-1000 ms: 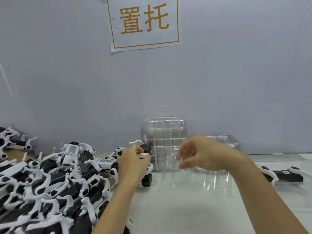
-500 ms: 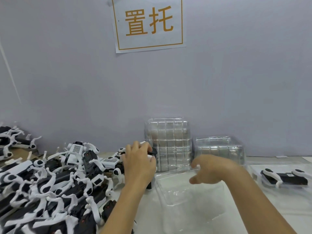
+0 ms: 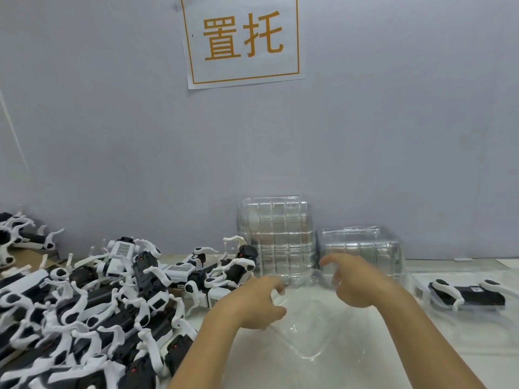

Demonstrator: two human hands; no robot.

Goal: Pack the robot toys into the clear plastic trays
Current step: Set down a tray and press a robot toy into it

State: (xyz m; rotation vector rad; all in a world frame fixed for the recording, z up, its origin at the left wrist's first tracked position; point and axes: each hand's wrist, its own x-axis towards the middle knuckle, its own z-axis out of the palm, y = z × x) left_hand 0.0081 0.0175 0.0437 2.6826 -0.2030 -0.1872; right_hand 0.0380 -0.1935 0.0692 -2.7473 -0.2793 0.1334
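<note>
While both of our hands work at one clear tray (image 3: 306, 329) at lower centre of the frame, no toy is yet in it; we judge the step in hand to be setting out an empty tray before loading.

- Left hand (image 3: 254, 303): at the tray's left edge, fingers curled; motion blur keeps us from telling whether it pinches the plastic.
- Right hand (image 3: 358, 282): over the tray's far right side, fingers bent; likewise we cannot tell grip from touch.
- Robot toys (image 3: 92, 313): black and white, heaped on the bench (image 3: 379, 346) across the lower left of the frame, the nearest just beside the left hand.
- Tray stacks: a tall one (image 3: 276, 240) and a lower one (image 3: 362, 249) at centre, against the wall.
- Packed tray (image 3: 466, 297): right edge of the frame, one toy in it.

Next move, as we judge it: settle the tray flat, then free the left hand to lift one toy from the heap without snagging its neighbours' limbs.
</note>
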